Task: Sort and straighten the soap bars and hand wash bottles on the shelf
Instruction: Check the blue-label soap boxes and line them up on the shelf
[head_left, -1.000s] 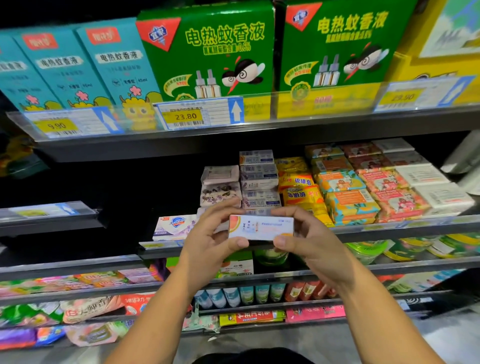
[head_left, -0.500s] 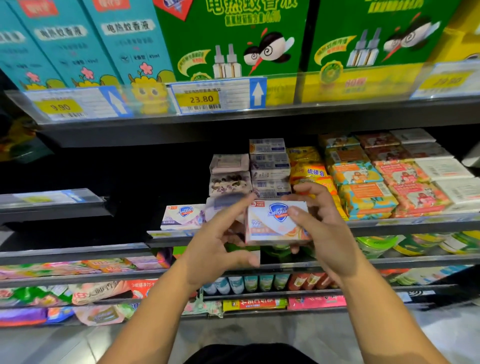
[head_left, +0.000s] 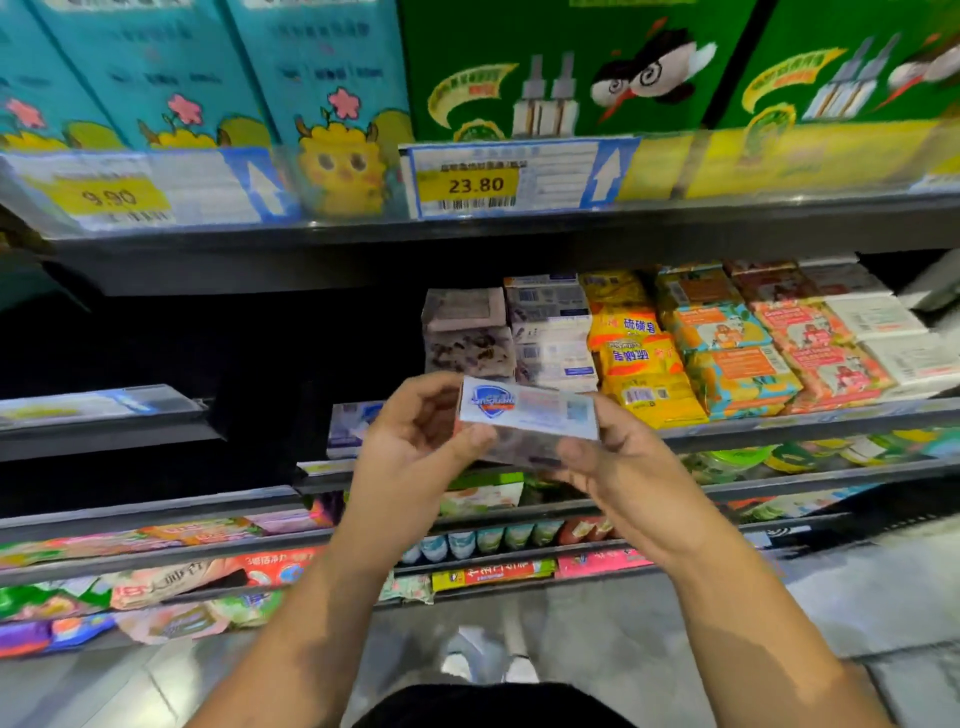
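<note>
Held up in the air just in front of the soap shelf (head_left: 779, 423): 1 white soap box (head_left: 527, 415) with a blue shield logo, tilted, blurred. Left hand (head_left: 415, 441) curled round its left end, right hand (head_left: 618, 462) gripping its right end. Behind, on the shelf, stacked soap bars (head_left: 550, 327). At the shelf's left front, 1 similar box (head_left: 350, 426), partly hidden by the left hand. Above, a price tag (head_left: 475, 184) reading 23.80.
</note>
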